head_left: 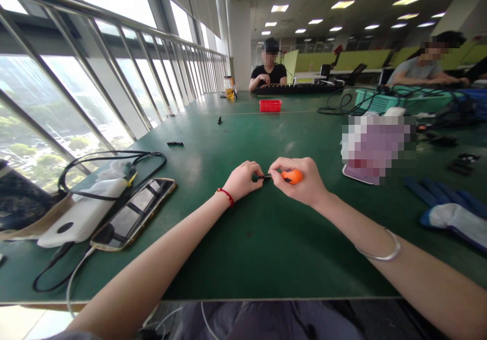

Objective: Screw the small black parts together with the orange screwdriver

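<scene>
My left hand (pixel 244 178) rests on the green table (pixel 243 248) with its fingers curled round a small black part (pixel 257 177) that barely shows. My right hand (pixel 300 181) is closed on an orange-handled screwdriver (pixel 292 176) lying level, its dark tip pointing left into the black part. The two hands meet at the middle of the table, knuckles almost touching. A red cord is on my left wrist and a silver bangle on my right forearm.
A phone (pixel 133 213), a white power bank (pixel 83 213) and black cables lie at the left. Blue and white gloves (pixel 449 210) are at the right. Small black parts (pixel 175 143) and a red tray (pixel 270 105) sit farther off. Two people sit at the far end.
</scene>
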A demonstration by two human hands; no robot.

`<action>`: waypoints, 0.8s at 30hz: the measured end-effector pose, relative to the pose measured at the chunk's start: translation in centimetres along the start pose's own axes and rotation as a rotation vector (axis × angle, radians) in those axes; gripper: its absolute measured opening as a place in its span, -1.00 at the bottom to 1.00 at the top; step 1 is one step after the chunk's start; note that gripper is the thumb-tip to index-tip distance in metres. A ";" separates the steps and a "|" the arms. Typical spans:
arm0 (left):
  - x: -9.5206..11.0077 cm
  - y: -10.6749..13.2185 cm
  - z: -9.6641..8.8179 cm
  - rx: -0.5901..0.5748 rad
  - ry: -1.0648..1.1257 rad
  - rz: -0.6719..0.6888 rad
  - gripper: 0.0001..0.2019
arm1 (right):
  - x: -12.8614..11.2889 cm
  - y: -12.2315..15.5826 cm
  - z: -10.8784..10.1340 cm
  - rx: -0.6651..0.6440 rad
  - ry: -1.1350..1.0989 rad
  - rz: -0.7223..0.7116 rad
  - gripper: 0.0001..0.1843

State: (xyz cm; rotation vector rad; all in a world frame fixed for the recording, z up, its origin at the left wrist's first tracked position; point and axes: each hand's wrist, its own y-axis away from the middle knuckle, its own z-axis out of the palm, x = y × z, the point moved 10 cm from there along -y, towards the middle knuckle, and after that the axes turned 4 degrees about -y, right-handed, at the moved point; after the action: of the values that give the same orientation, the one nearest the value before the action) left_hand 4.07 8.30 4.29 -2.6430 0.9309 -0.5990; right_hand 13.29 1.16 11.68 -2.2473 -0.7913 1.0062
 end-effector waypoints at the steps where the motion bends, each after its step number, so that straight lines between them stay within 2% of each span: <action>1: -0.1 0.0 0.0 -0.001 0.006 0.000 -0.96 | -0.4 0.0 -0.6 0.039 -0.020 -0.039 -0.81; 3: -0.3 0.0 -0.1 0.005 0.013 0.003 -0.97 | -0.6 -0.1 -2.0 0.137 -0.064 -0.085 -0.80; 5: -0.6 0.0 -0.1 0.013 0.014 0.007 -0.97 | 0.4 -0.1 -2.8 0.205 -0.036 -0.076 -0.79; 8: -0.9 0.0 -0.2 0.019 0.032 0.017 -0.97 | 2.9 -0.2 -1.0 0.106 0.144 -0.039 -0.86; 11: -0.9 0.0 -0.3 0.027 0.071 0.029 -0.97 | 5.2 0.1 2.9 -0.149 0.310 -0.063 -0.88; 14: -0.8 0.0 -0.3 0.034 0.099 0.043 -0.99 | 6.7 0.6 4.9 -0.269 0.376 -0.048 -0.84; 19: -0.7 0.0 0.0 0.024 0.126 0.062 -0.98 | 7.5 0.8 5.6 -0.324 0.405 0.006 -0.87; 24: -1.2 0.0 0.1 -0.004 0.207 0.003 -0.94 | 7.1 0.7 5.5 -0.334 0.427 -0.031 -0.87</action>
State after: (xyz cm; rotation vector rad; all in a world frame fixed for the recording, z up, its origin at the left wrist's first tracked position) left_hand 3.32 9.09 3.83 -2.6191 0.9919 -0.8836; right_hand 13.04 6.89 4.75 -2.5926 -0.8418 0.3693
